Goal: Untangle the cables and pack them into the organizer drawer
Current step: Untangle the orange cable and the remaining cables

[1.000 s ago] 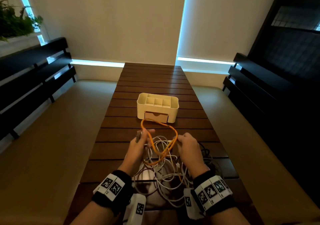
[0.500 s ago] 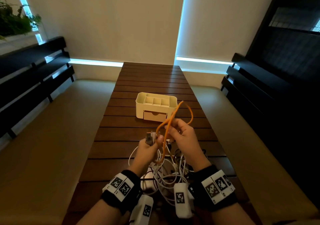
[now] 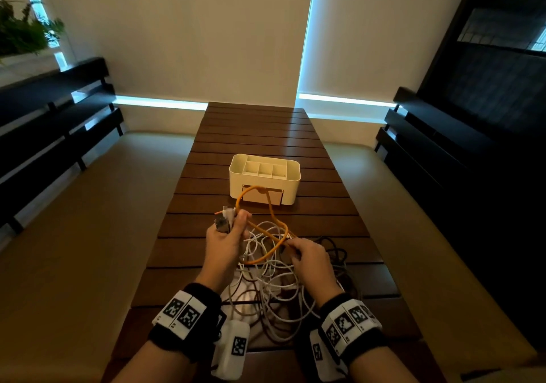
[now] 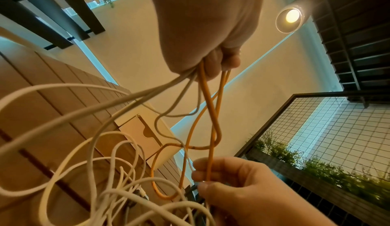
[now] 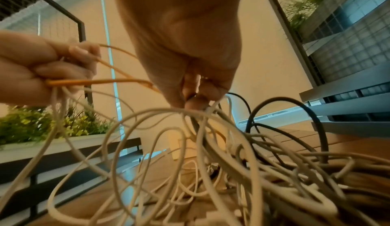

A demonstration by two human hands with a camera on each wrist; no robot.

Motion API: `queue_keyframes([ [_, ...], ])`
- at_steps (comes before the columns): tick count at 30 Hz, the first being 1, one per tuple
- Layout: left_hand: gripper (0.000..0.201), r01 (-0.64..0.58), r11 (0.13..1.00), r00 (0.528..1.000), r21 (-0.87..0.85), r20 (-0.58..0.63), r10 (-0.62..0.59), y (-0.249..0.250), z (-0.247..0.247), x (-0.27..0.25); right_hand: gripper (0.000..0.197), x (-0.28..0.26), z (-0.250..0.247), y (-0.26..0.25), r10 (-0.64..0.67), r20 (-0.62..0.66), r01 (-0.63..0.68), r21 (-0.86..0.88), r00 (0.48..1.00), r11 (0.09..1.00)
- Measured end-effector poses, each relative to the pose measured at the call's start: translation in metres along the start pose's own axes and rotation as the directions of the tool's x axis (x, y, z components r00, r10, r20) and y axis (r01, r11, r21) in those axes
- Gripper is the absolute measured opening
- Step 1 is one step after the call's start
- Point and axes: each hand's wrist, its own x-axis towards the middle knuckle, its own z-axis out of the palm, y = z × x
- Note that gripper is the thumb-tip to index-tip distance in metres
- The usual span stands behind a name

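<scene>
An orange cable (image 3: 269,205) loops up in front of the cream organizer (image 3: 236,173), whose drawer (image 3: 274,198) is closed. My left hand (image 3: 236,220) grips the orange cable together with white cable ends and plugs. In the left wrist view, orange and white strands (image 4: 211,106) hang from its curled fingers (image 4: 223,59). My right hand (image 3: 291,245) pinches the orange cable lower down, just above the tangle of white cables (image 3: 266,282) on the table. The right wrist view shows its fingertips (image 5: 196,99) on the orange cable (image 5: 105,81), with white loops (image 5: 147,154) hanging under them.
A black cable (image 3: 334,249) lies at the right of the tangle on the slatted wooden table (image 3: 260,134). Cushioned benches (image 3: 88,220) with dark slatted backs run along both sides. A planter (image 3: 20,34) stands at the far left.
My right hand has come down and to the right, from up near the organizer to just above the tangle. The orange loop now reaches toward the drawer. My left hand has shifted slightly left.
</scene>
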Motion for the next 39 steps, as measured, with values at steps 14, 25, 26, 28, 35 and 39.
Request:
queue_keyframes([
  [14, 0.013, -0.113, 0.993, 0.832, 0.038, -0.543, 0.115, 0.034, -0.059, 0.043, 0.013, -0.011, -0.001, 0.057, 0.288, 0.121, -0.24, -0.307, 0.95, 0.921],
  [25, 0.012, -0.178, 0.869, 0.599, 0.462, -0.649, 0.469, 0.06, -0.087, 0.047, 0.02, -0.006, -0.004, 0.061, 0.326, -0.01, -0.285, -0.514, 0.945, 0.809],
  [26, 0.013, -0.215, 0.864, 0.583, 0.456, -0.65, 0.488, 0.065, -0.09, 0.05, 0.021, -0.006, -0.004, 0.062, 0.329, -0.007, -0.283, -0.525, 0.944, 0.803],
  [28, 0.019, -0.221, 0.84, 0.606, 0.495, -0.605, 0.516, 0.068, -0.091, 0.052, 0.026, -0.007, -0.003, 0.06, 0.324, -0.004, -0.268, -0.57, 0.946, 0.777],
  [35, 0.01, -0.015, 0.754, 0.965, 0.657, -0.188, 0.183, 0.01, -0.053, 0.03, 0.027, 0.0, -0.001, 0.036, 0.147, -0.078, -0.166, -0.43, 0.986, 0.887],
  [39, 0.02, -0.034, 0.698, 0.999, 0.715, 0.005, 0.044, -0.037, -0.04, 0.02, 0.028, 0.024, 0.011, 0.031, 0.044, 0.01, -0.042, -0.127, 0.999, 0.991],
])
